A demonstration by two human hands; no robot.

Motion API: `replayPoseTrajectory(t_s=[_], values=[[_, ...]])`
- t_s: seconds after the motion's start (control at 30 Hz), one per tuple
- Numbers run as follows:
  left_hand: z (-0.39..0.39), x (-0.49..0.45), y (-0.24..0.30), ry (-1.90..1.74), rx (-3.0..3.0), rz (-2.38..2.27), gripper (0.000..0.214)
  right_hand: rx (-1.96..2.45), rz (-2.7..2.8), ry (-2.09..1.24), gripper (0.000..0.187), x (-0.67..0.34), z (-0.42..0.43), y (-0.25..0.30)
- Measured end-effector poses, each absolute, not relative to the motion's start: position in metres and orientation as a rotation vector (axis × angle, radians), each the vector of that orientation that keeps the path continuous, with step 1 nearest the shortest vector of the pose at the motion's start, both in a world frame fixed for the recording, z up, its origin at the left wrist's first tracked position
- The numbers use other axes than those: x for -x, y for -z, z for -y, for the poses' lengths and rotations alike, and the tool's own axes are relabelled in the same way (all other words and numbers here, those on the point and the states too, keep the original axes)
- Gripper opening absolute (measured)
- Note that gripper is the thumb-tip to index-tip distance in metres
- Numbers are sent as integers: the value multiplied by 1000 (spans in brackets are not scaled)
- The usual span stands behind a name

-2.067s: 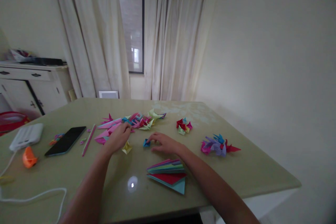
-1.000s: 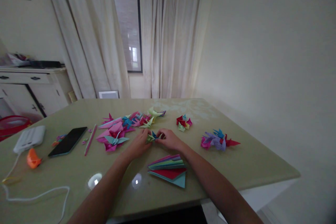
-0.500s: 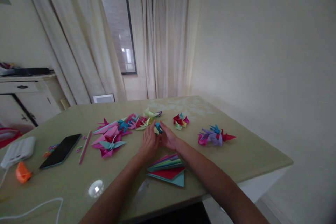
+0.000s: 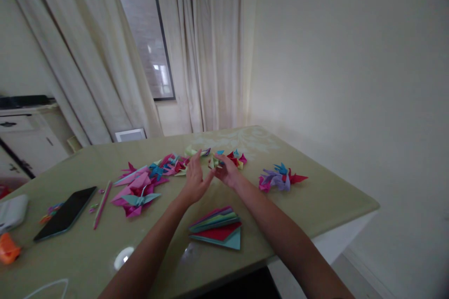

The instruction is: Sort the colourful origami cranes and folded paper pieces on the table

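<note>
My right hand pinches a small folded paper piece, pale yellow-green with some blue, above the middle of the table. My left hand is beside it, fingers stretched up and thumb pointing toward the piece, holding nothing. Behind the right hand, partly hidden, lies a small red, yellow and pink folded-paper cluster. To the left of my hands spreads a pile of origami cranes in pink, blue and teal. Nearer me, between my forearms, rests a stack of folded coloured paper.
More paper cranes, purple, blue and red, lie on the right. A pink pen-like stick, a dark phone or tablet, an orange object and a white device occupy the left. The table edge slants at right.
My left hand has come away from the paper piece and opened. The right hand keeps the piece and turns it, bringing it near the red cluster. The view has swung slightly right.
</note>
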State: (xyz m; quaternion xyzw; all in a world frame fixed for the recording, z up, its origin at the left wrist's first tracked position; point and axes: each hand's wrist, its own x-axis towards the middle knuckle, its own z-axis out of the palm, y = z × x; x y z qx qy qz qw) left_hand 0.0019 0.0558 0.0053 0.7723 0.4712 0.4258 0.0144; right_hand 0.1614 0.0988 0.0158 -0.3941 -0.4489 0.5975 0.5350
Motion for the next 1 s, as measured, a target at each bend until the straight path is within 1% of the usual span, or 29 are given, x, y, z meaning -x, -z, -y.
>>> replayPoseTrajectory(t_s=[0.1, 0.17, 0.23, 0.37, 0.5, 0.6, 0.67, 0.7, 0.83, 0.87, 0.97, 1.0], values=[[-63, 21, 3, -1326, -2194, -1881, 63, 1078, 973, -1233, 33, -184, -119, -32], [-65, 35, 10, -1205, -2144, -2075, 59, 1175, 959, -1106, 38, -201, -134, -42], [-65, 45, 16, -1069, -2167, -2154, 57, 1291, 983, -989, 41, -218, -147, -50], [-71, 55, 26, -938, -2281, -2113, 51, 1543, 1132, -793, 45, -242, -159, -57], [-80, 64, 29, -1004, -2281, -1907, 32, 1693, 1310, -642, 52, -245, -153, -62], [-81, 69, 26, -1061, -2251, -1836, 25, 1772, 1509, -435, 57, -233, -141, -62], [-78, 68, 22, -1101, -2250, -1815, 25, 1718, 1669, -259, 53, -219, -131, -59], [-76, 66, 20, -1133, -2250, -1785, 24, 1624, 1758, -227, 50, -210, -125, -57], [-64, 47, 14, -1319, -2266, -1523, 21, 1079, 2144, -422, 43, -174, -102, -47], [-61, 41, 12, -1355, -2271, -1456, 21, 1011, 2208, -457, 39, -167, -97, -45], [-56, 29, 9, -1390, -2264, -1344, 21, 1017, 2266, -446, 10, -157, -85, -43], [-56, 27, 9, -1391, -2251, -1335, 22, 1047, 2259, -413, 4, -159, -81, -43]])
